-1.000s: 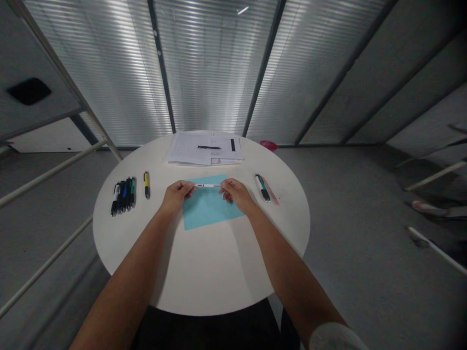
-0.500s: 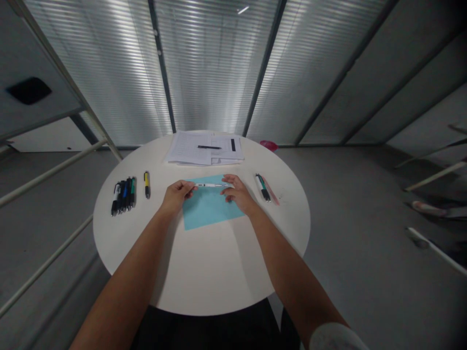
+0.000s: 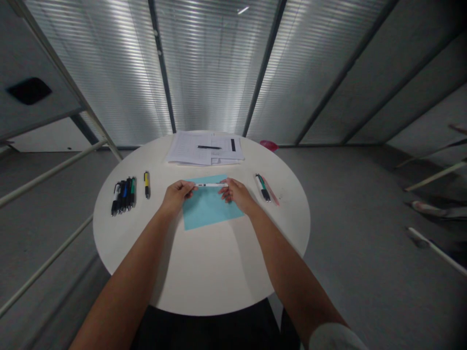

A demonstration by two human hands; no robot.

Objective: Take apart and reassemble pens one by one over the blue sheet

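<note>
A round white laminate table (image 3: 204, 277) fills the lower middle of the frame, with a stack of printed papers (image 3: 189, 148) at its far edge and a row of 5 plastic pens (image 3: 123, 195) at left. A flat light-blue paper sheet (image 3: 207, 214) lies at centre. Just above that sheet, a slim white pen (image 3: 212, 184) lies level between 2 hands. The left hand (image 3: 177, 195) pinches its left end closed; the right hand (image 3: 235, 193) grips its right end, less far over the barrel than 0.5 s ago.
</note>
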